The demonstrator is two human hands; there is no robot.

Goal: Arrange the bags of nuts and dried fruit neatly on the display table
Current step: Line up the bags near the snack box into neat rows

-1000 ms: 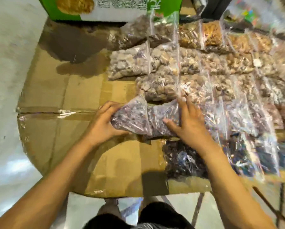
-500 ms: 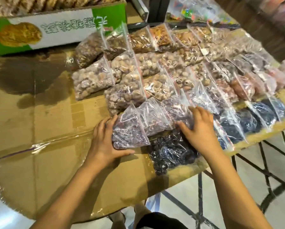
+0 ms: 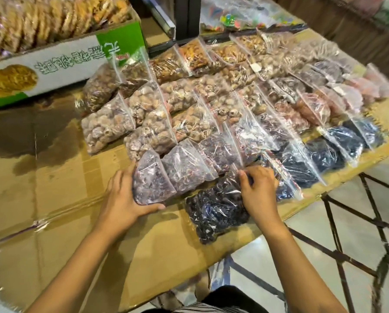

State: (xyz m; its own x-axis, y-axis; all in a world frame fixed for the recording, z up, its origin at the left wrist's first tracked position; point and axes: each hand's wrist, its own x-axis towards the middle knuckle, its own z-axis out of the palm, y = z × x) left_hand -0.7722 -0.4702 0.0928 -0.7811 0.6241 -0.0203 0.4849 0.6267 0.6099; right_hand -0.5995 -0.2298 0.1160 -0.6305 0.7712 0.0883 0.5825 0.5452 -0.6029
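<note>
— Cardboard, is that what the table is made of?
— Flattened cardboard (image 3: 60, 184) covers the top, with a clear, shiny film over it that wrinkles along the near-left edge. Darker patches stain it at far left, near the green-and-white carton (image 3: 60, 64), which stands at the far-left corner and is packed with wrapped biscuits.
— What holds the top up?
— Dark metal lattice legs (image 3: 356, 227) show under the near-right edge, above a pale glossy floor (image 3: 324, 251).
— And the goods?
— Clear bags of nuts and dried fruit (image 3: 211, 105) lie in overlapping slanted rows from the middle to the far right: tan and golden ones far, pale brown in the middle, purplish and then blue-black ones nearest.
— Where are the hands?
— The left hand (image 3: 123, 199) cups the left end of the purplish row, fingers up the side and thumb under the near edge of the end bag (image 3: 150, 177), pressed on it rather than closed round it. The right hand (image 3: 259, 195) rests on the dark bag (image 3: 213, 213) at the near edge, fingertips pinched together on the plastic at its top.
— Anything beyond the table?
— A dark upright post (image 3: 186, 16) at the far middle, and a blurred tray of bright sweets (image 3: 238, 16) to its right.
</note>
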